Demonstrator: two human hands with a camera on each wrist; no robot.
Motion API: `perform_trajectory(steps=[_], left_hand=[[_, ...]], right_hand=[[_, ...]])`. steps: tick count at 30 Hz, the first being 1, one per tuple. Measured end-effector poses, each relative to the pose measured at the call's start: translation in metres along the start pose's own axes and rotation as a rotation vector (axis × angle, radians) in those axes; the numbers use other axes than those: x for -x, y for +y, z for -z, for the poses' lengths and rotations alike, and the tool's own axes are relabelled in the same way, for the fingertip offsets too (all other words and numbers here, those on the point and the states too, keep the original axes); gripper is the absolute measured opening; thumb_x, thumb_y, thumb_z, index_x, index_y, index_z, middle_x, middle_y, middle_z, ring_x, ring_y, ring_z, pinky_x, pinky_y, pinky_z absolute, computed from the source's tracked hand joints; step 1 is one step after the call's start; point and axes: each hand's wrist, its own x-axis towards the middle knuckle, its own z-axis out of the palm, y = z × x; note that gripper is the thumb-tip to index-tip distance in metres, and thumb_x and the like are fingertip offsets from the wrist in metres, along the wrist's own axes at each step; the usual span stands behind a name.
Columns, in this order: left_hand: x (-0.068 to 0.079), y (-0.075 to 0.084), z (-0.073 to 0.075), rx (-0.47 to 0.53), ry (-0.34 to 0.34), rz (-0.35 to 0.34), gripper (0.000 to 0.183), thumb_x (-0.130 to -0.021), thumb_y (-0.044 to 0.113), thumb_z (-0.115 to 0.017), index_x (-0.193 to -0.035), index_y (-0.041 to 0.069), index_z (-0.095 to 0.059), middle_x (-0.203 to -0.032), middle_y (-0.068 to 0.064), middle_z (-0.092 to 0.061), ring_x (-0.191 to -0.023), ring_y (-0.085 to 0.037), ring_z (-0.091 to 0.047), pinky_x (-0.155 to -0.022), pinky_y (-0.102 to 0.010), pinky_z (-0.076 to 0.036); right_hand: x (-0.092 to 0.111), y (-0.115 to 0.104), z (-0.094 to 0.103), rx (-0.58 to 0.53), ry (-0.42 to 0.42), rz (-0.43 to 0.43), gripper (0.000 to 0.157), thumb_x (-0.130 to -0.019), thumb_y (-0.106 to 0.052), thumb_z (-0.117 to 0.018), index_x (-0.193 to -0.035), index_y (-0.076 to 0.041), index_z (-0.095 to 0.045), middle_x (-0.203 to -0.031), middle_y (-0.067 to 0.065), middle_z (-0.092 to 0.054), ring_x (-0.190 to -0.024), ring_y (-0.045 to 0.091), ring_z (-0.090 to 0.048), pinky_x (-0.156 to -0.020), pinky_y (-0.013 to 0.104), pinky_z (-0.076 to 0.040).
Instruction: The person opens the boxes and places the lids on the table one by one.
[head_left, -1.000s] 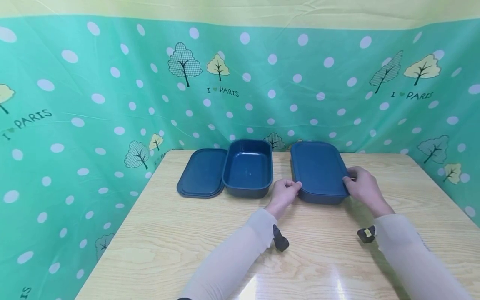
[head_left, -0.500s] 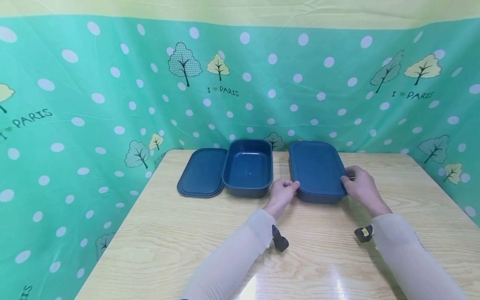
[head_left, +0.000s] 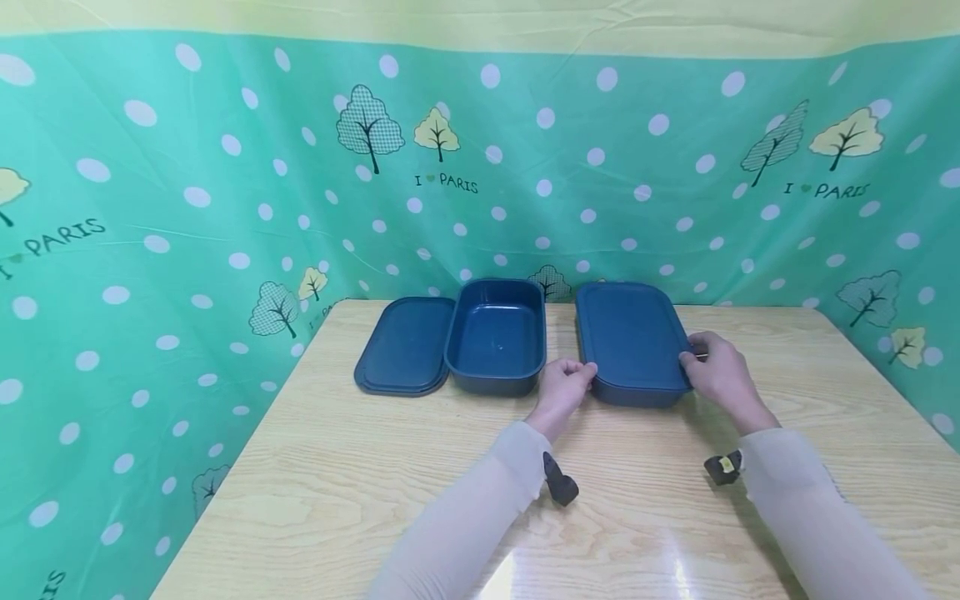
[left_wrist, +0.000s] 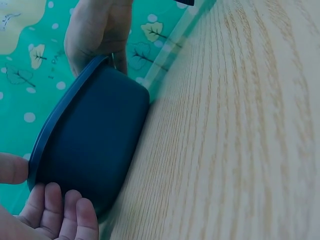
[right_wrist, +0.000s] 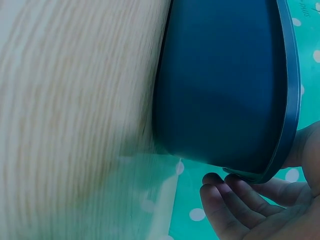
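Note:
A dark blue rectangular food container [head_left: 637,398] with its matching lid [head_left: 633,333] on top stands at the back right of the table. My left hand [head_left: 562,387] holds its near left corner, thumb at the lid's rim and fingertips under that rim against the wall, as the left wrist view shows. On the opposite side my right hand [head_left: 723,375] grips the right edge, thumb over the lid. In the right wrist view the fingers [right_wrist: 240,200] of that hand curl below the rim beside the container wall [right_wrist: 220,85].
Left of the covered container stands a second blue container [head_left: 495,337], uncovered. Beside it a loose blue lid [head_left: 407,346] lies flat on the wooden table [head_left: 337,492]. A green dotted curtain [head_left: 517,150] hangs behind the table's back edge and along its sides.
Both hands and the covered container have shifted slightly to the left, nearer the uncovered one. The uncovered container and the loose lid have stayed in place.

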Motion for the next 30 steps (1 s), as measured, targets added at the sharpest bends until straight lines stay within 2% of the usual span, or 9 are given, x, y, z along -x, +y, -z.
perform_trajectory(steps=[7,13,18,25,30], left_hand=[[0.0004,-0.0008,0.0000,0.043,0.005,0.000,0.017,-0.088,0.021,-0.069,-0.081,0.008,-0.061,-0.082,-0.001,-0.060,-0.076,-0.013,-0.060,-0.069,-0.030,-0.053],[-0.0004,-0.0022,0.0006,0.041,0.009,0.010,0.017,-0.089,0.021,-0.068,-0.082,0.007,-0.062,-0.083,-0.002,-0.061,-0.076,-0.014,-0.059,-0.073,-0.034,-0.054],[0.0003,-0.0023,0.0011,0.046,0.011,0.007,0.017,-0.089,0.022,-0.068,-0.083,0.007,-0.061,-0.082,-0.002,-0.060,-0.076,-0.014,-0.059,-0.071,-0.032,-0.053],[0.0037,-0.0015,-0.0001,0.015,0.052,-0.036,0.017,-0.089,0.024,-0.068,-0.083,0.009,-0.061,-0.078,0.000,-0.058,-0.070,-0.013,-0.055,-0.065,-0.027,-0.047],[0.0054,-0.0006,-0.0013,-0.003,0.090,-0.087,0.017,-0.088,0.023,-0.068,-0.094,0.008,-0.062,-0.085,0.001,-0.058,-0.080,-0.013,-0.056,-0.073,-0.030,-0.049]], right_hand=[[0.0004,-0.0002,-0.0012,-0.012,0.002,0.000,0.047,-0.099,-0.015,-0.040,-0.134,0.016,-0.035,-0.125,0.037,-0.046,-0.114,0.050,-0.047,-0.090,0.058,-0.043],[-0.0003,-0.0009,-0.0026,-0.017,0.004,-0.003,0.046,-0.100,-0.015,-0.040,-0.134,0.016,-0.036,-0.125,0.037,-0.046,-0.114,0.050,-0.047,-0.092,0.058,-0.042],[0.0003,-0.0026,-0.0023,-0.034,0.005,-0.006,0.047,-0.100,-0.017,-0.041,-0.134,0.015,-0.036,-0.125,0.037,-0.047,-0.114,0.050,-0.047,-0.092,0.058,-0.042],[0.0015,-0.0022,-0.0018,-0.075,0.022,-0.019,0.049,-0.100,-0.023,-0.041,-0.134,0.013,-0.039,-0.125,0.034,-0.048,-0.115,0.048,-0.047,-0.092,0.058,-0.040],[0.0023,-0.0046,-0.0027,-0.107,0.031,-0.063,0.055,-0.100,-0.029,-0.039,-0.136,0.012,-0.037,-0.126,0.032,-0.047,-0.115,0.046,-0.046,-0.092,0.056,-0.041]])
